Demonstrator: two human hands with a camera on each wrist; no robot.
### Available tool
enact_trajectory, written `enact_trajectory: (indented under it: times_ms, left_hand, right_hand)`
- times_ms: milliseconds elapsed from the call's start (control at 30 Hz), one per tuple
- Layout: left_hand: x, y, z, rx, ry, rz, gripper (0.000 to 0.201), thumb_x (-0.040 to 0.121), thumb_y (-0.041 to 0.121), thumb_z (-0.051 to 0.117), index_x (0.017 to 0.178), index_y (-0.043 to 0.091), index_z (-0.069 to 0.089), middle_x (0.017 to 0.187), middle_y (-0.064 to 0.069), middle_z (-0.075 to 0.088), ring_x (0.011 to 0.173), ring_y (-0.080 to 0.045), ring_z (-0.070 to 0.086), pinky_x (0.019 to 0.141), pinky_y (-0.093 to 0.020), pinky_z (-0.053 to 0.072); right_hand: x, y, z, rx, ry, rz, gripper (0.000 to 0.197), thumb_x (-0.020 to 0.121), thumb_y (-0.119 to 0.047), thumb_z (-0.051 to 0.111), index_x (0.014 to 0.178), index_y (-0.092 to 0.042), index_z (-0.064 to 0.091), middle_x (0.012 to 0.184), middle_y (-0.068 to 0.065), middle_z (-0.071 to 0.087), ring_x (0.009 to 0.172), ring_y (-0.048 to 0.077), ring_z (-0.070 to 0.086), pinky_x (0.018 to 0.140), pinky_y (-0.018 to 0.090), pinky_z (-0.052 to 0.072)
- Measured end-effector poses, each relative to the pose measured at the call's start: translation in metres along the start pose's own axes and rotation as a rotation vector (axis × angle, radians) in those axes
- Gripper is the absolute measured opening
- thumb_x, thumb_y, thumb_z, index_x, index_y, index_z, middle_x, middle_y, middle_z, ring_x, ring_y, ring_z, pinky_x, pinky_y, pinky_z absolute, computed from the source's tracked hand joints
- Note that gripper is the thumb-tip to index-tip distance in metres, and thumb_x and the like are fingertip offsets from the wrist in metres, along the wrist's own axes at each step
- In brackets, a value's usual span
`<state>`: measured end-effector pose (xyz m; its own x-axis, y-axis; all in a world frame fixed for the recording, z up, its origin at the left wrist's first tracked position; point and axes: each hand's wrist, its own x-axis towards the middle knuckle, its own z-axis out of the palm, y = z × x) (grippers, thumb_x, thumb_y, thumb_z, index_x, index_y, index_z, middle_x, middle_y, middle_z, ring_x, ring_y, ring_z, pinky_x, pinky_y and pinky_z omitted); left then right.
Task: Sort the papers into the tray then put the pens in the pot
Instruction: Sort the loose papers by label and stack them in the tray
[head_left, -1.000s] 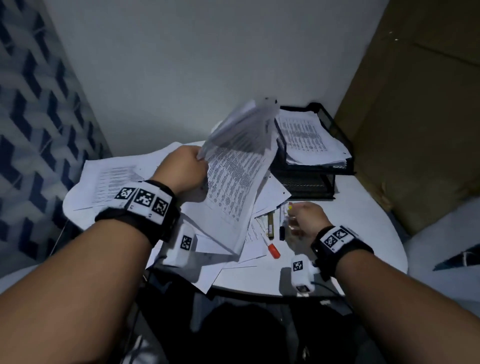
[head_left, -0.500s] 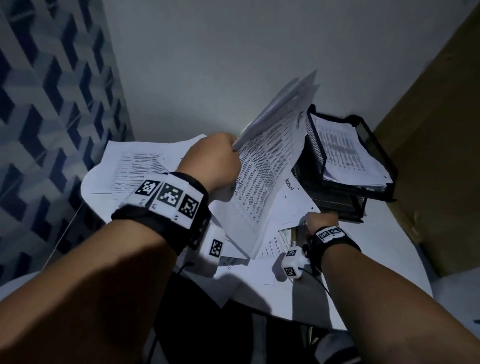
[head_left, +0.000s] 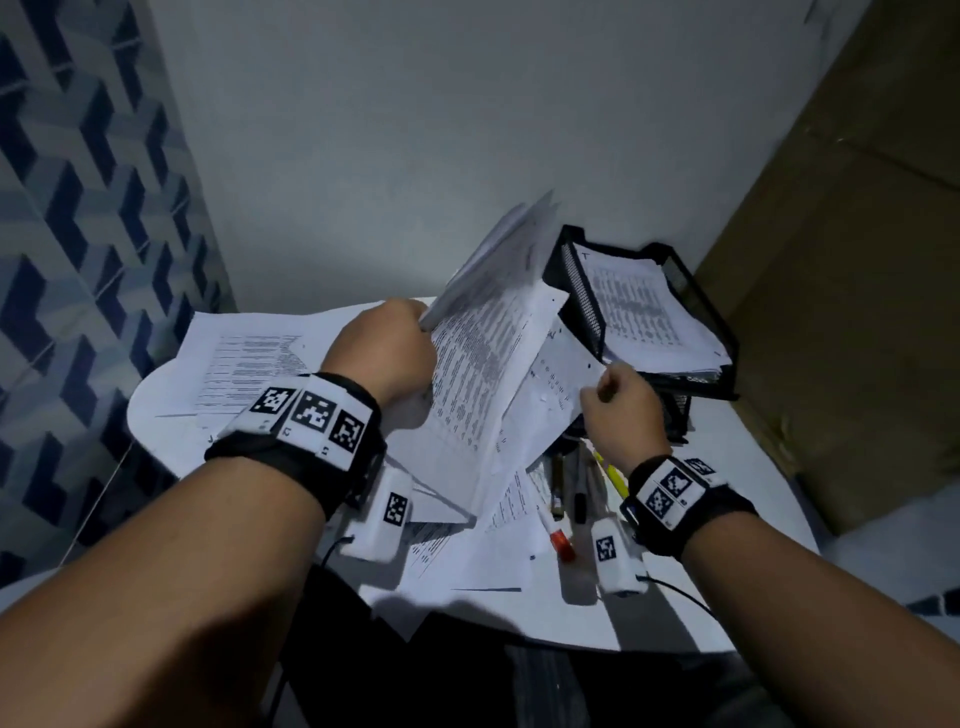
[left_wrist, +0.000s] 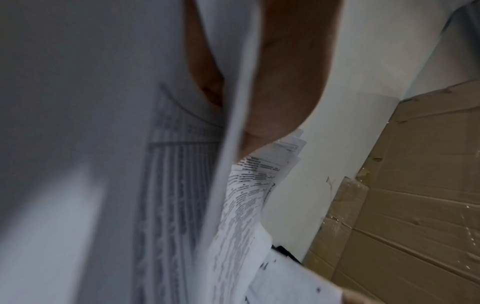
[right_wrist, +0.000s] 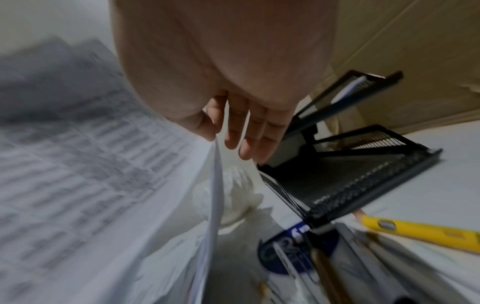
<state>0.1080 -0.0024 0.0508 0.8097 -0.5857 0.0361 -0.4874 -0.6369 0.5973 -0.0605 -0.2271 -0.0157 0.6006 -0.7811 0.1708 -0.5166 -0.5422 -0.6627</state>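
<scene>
I hold a sheaf of papers (head_left: 483, 332) raised on edge over the round table (head_left: 753, 467), just left of the black tray (head_left: 649, 291): my left hand (head_left: 387, 353) grips its upper edge, my right hand (head_left: 621, 410) pinches the lower corner. I judge paper sorting is underway; next comes squaring the sheaf and carrying it right into the tray. Pens (head_left: 571, 488) lie below. I see no pot; both wrist views are blurred.

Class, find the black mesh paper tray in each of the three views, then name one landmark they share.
Head: black mesh tray at upper right, behind the right hand, papers inside.
Left wrist: only a dark corner low at centre-right, probably the tray.
Right wrist: right of centre, beyond the fingers.
Shared landmark: brown cardboard on the right.
</scene>
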Motion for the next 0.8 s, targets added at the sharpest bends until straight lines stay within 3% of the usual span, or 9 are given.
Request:
enact_trajectory:
  times_ms: [167, 300, 367, 467, 567, 633, 733, 800]
  left_hand:
    - [-0.012, 0.003, 0.005, 0.009, 0.026, -0.009, 0.021, 0.090, 0.007, 0.050, 0.073, 0.020, 0.051, 0.070, -0.002, 0.059, 0.064, -0.018, 0.055, 0.052, -0.029, 0.033]
    - [-0.020, 0.008, 0.011, -0.069, 0.029, -0.021, 0.018, 0.091, 0.009, 0.048, 0.078, 0.015, 0.058, 0.074, -0.006, 0.064, 0.072, -0.028, 0.062, 0.062, -0.035, 0.047]
    - [-0.024, 0.012, 0.014, -0.090, 0.033, -0.036, 0.016, 0.089, 0.009, 0.048, 0.078, 0.014, 0.058, 0.073, -0.007, 0.064, 0.071, -0.030, 0.061, 0.064, -0.036, 0.048]
    - [-0.029, 0.018, 0.019, -0.088, 0.030, -0.036, 0.015, 0.089, 0.008, 0.048, 0.077, 0.014, 0.055, 0.072, -0.007, 0.062, 0.071, -0.029, 0.059, 0.059, -0.034, 0.042]
    - [-0.029, 0.019, 0.021, -0.086, 0.024, -0.014, 0.016, 0.093, 0.010, 0.046, 0.082, 0.013, 0.058, 0.075, -0.008, 0.063, 0.073, -0.032, 0.059, 0.058, -0.034, 0.038]
    - [-0.030, 0.019, 0.024, -0.100, 0.005, 0.003, 0.015, 0.094, 0.011, 0.047, 0.082, 0.011, 0.057, 0.075, -0.009, 0.064, 0.072, -0.032, 0.059, 0.060, -0.034, 0.038]
    - [-0.035, 0.027, 0.029, -0.239, -0.042, -0.014, 0.018, 0.093, 0.011, 0.052, 0.076, 0.005, 0.056, 0.070, -0.009, 0.064, 0.066, -0.027, 0.056, 0.061, -0.033, 0.041]
    - [-0.041, 0.038, 0.032, -0.403, -0.101, -0.055, 0.019, 0.092, 0.007, 0.055, 0.073, 0.004, 0.057, 0.065, -0.010, 0.060, 0.061, -0.023, 0.053, 0.059, -0.032, 0.042]
  right_hand:
    - [-0.004, -0.003, -0.063, 0.228, 0.225, -0.051, 0.016, 0.098, -0.014, 0.060, 0.086, -0.015, 0.049, 0.071, -0.004, 0.049, 0.062, 0.008, 0.047, 0.063, 0.026, 0.042]
    - [-0.006, 0.002, -0.114, 0.508, 0.415, -0.046, 0.021, 0.102, -0.011, 0.056, 0.088, -0.025, 0.049, 0.069, -0.007, 0.049, 0.050, -0.006, 0.046, 0.055, 0.019, 0.042]
    - [-0.007, 0.004, -0.137, 0.614, 0.502, -0.049, 0.026, 0.101, -0.008, 0.055, 0.086, -0.028, 0.047, 0.067, -0.010, 0.047, 0.049, -0.006, 0.043, 0.052, 0.017, 0.040]
    - [-0.005, 0.009, -0.163, 0.756, 0.595, -0.022, 0.012, 0.098, -0.009, 0.057, 0.099, -0.020, 0.051, 0.075, -0.007, 0.055, 0.065, 0.003, 0.053, 0.063, 0.022, 0.046]
    - [-0.004, 0.016, -0.172, 0.854, 0.592, 0.094, 0.013, 0.095, -0.013, 0.060, 0.105, -0.021, 0.056, 0.090, -0.003, 0.066, 0.081, 0.015, 0.066, 0.072, 0.031, 0.055]
    - [-0.005, 0.020, -0.172, 0.897, 0.576, 0.147, 0.013, 0.096, -0.012, 0.061, 0.100, -0.024, 0.057, 0.093, -0.003, 0.069, 0.082, 0.015, 0.068, 0.075, 0.032, 0.058]
    - [-0.007, 0.031, -0.162, 0.958, 0.505, 0.228, 0.014, 0.096, -0.009, 0.059, 0.096, -0.023, 0.058, 0.082, -0.002, 0.066, 0.065, 0.010, 0.063, 0.057, 0.025, 0.053]
    - [-0.009, 0.040, -0.147, 1.004, 0.397, 0.338, 0.011, 0.093, -0.008, 0.059, 0.097, -0.019, 0.059, 0.076, 0.003, 0.063, 0.057, 0.013, 0.060, 0.052, 0.024, 0.050]
